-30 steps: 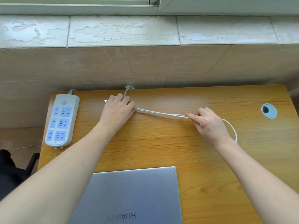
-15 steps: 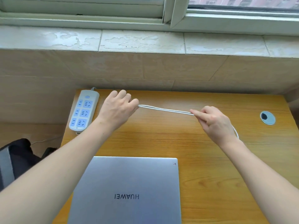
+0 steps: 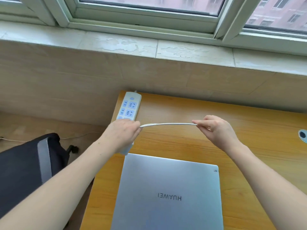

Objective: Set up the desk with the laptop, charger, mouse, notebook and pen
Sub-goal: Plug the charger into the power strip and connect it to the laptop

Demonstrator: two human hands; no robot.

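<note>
Your left hand (image 3: 123, 132) is closed around one end of the white charger cable (image 3: 167, 124), over the near end of the power strip (image 3: 130, 107). Your right hand (image 3: 216, 130) pinches the other end between thumb and fingertips. The cable hangs in the air between them, above the bench (image 3: 249, 130), doubled into two strands and slightly bowed. Whether the charger brick sits inside your left fist cannot be told.

Judgement: the cable is light, limp and smooth. It will sag and slip if pinched loosely, so take it near the plug or connector body rather than mid-run, and avoid sharp kinks.

The laptop (image 3: 167, 193) lies closed on the bench nearest you, lid reading "HUAWEI", upside down from your side. The power strip's markings are not legible. No mouse, notebook or pen is visible.
</note>
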